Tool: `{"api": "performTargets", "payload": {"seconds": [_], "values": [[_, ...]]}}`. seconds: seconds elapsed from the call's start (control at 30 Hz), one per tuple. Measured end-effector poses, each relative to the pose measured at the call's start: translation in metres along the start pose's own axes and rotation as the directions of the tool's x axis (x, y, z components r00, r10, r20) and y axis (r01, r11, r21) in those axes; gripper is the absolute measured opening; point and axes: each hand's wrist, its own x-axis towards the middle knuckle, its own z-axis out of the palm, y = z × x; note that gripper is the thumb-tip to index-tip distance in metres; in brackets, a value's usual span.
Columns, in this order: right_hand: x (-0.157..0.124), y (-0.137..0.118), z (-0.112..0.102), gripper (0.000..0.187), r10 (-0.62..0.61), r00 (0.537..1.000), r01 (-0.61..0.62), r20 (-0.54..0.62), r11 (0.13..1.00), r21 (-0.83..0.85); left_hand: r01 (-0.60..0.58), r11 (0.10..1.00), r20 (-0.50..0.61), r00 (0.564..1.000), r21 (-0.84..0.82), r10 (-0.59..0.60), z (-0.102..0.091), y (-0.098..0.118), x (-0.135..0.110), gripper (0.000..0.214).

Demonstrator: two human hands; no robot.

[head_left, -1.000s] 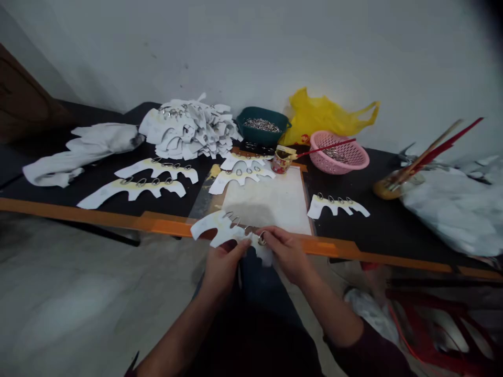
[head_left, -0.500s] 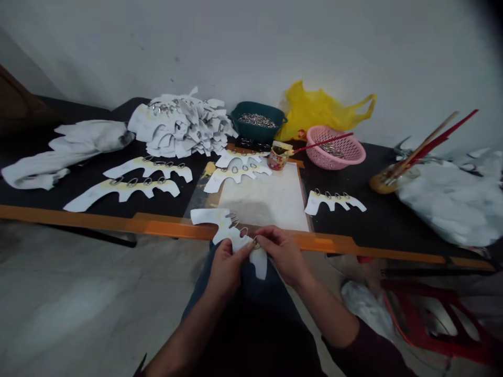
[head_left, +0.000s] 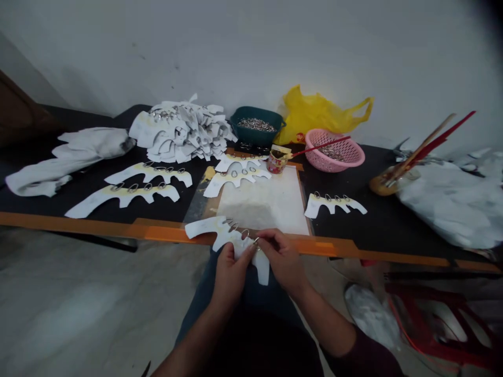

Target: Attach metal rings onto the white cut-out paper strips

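My hands hold a white cut-out piece (head_left: 220, 231) with a yellowish glue band, just in front of the table's orange edge and above my lap. My left hand (head_left: 231, 276) pinches its middle. My right hand (head_left: 283, 255) has its fingertips at a small metal ring (head_left: 256, 242) on the piece's edge. Other rings stand along the piece's upper edge. Several finished cut-outs with rings lie on the black tabletop, including one (head_left: 146, 174) at left and one (head_left: 332, 205) at right.
A paper-covered board (head_left: 264, 201) lies on the table, with a glue jar and red brush (head_left: 277, 162) behind it. Behind are a cut-out heap (head_left: 183, 131), a teal tub of rings (head_left: 257, 125), a pink basket (head_left: 334, 149) and a yellow bag (head_left: 314, 112). A red stool (head_left: 436, 319) stands low right.
The white piece has turned in my hands, its far end swinging left and lower. My hands have shifted only slightly, and the view has moved a little.
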Motion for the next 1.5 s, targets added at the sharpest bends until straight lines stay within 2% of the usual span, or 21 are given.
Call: {"api": "performTargets", "payload": {"seconds": [0.17, 0.3, 0.43, 0.57, 0.7, 0.83, 0.93, 1.03, 1.1, 1.13, 1.17, 1.2, 1.23, 1.27, 1.33, 1.37, 1.43, 1.5], "values": [[0.001, 0.003, -0.006, 0.003, -0.167, 0.986, 0.166, -0.004, 0.980, -0.106, -0.017, 0.994, -0.021, 1.000, -0.107, 0.015, 0.003, -0.002, 0.003, 0.029], [-0.001, 0.000, -0.010, 0.007, -0.238, 0.971, 0.236, 0.015, 0.949, -0.207, 0.004, 0.987, -0.022, 1.000, -0.162, -0.008, 0.005, 0.001, 0.003, 0.033], [-0.001, -0.002, -0.011, 0.014, -0.342, 0.937, 0.344, 0.069, 0.873, -0.345, -0.001, 0.988, -0.016, 1.000, -0.156, -0.002, 0.006, 0.004, 0.003, 0.030], [0.000, -0.001, -0.010, 0.019, -0.424, 0.899, 0.431, 0.113, 0.803, -0.412, -0.026, 0.970, 0.028, 0.999, -0.241, 0.034, 0.006, 0.001, 0.004, 0.030], [0.002, -0.003, -0.009, 0.020, -0.425, 0.895, 0.436, 0.134, 0.773, -0.460, -0.014, 0.949, 0.033, 0.999, -0.314, 0.026, 0.009, -0.002, 0.006, 0.028], [0.009, -0.010, -0.010, 0.015, -0.335, 0.920, 0.392, 0.205, 0.815, -0.427, -0.031, 0.941, 0.038, 0.998, -0.337, 0.047, 0.014, -0.001, 0.010, 0.028], [0.017, -0.016, -0.013, 0.014, -0.323, 0.917, 0.394, 0.235, 0.828, -0.399, -0.045, 0.969, 0.022, 0.998, -0.244, 0.051, 0.013, -0.002, 0.009, 0.029], [0.028, -0.018, -0.020, 0.015, -0.372, 0.897, 0.442, 0.240, 0.790, -0.425, -0.040, 0.999, 0.076, 0.996, -0.003, 0.040, 0.003, 0.001, -0.002, 0.026], [0.036, -0.020, -0.026, 0.016, -0.404, 0.868, 0.495, 0.287, 0.744, -0.449, -0.123, 0.972, 0.111, 0.989, 0.199, 0.103, -0.007, 0.010, -0.009, 0.025], [0.039, -0.021, -0.029, 0.016, -0.414, 0.850, 0.525, 0.325, 0.718, -0.458, -0.205, 0.932, 0.103, 0.978, 0.300, 0.182, -0.010, 0.017, -0.010, 0.025], [0.042, -0.021, -0.031, 0.017, -0.419, 0.831, 0.553, 0.365, 0.694, -0.462, -0.310, 0.871, 0.087, 0.950, 0.381, 0.300, -0.012, 0.026, -0.008, 0.025], [0.044, -0.022, -0.033, 0.018, -0.417, 0.814, 0.575, 0.403, 0.675, -0.463, -0.418, 0.803, 0.094, 0.902, 0.424, 0.420, -0.012, 0.035, -0.003, 0.028], [0.046, -0.023, -0.035, 0.018, -0.421, 0.800, 0.594, 0.427, 0.658, -0.464, -0.511, 0.737, 0.132, 0.850, 0.442, 0.510, -0.011, 0.045, 0.004, 0.032], [0.047, -0.024, -0.035, 0.018, -0.429, 0.789, 0.609, 0.440, 0.643, -0.465, -0.576, 0.687, 0.207, 0.811, 0.444, 0.547, -0.007, 0.055, 0.015, 0.033], [0.047, -0.025, -0.036, 0.018, -0.449, 0.775, 0.628, 0.444, 0.621, -0.469, -0.611, 0.670, 0.421, 0.786, 0.421, 0.453, 0.003, 0.070, 0.037, 0.016], [0.047, -0.025, -0.037, 0.017, -0.462, 0.775, 0.630, 0.432, 0.615, -0.473, -0.575, 0.704, 0.516, 0.787, 0.416, 0.338, 0.008, 0.074, 0.048, 0.008], [0.047, -0.024, -0.039, 0.016, -0.485, 0.781, 0.625, 0.394, 0.611, -0.486, -0.446, 0.807, 0.596, 0.789, 0.387, 0.150, 0.016, 0.077, 0.064, 0.010], [0.046, -0.020, -0.042, 0.016, -0.525, 0.781, 0.623, 0.340, 0.604, -0.498, -0.271, 0.898, 0.581, 0.813, 0.345, 0.022, 0.019, 0.073, 0.070, 0.014]]}}
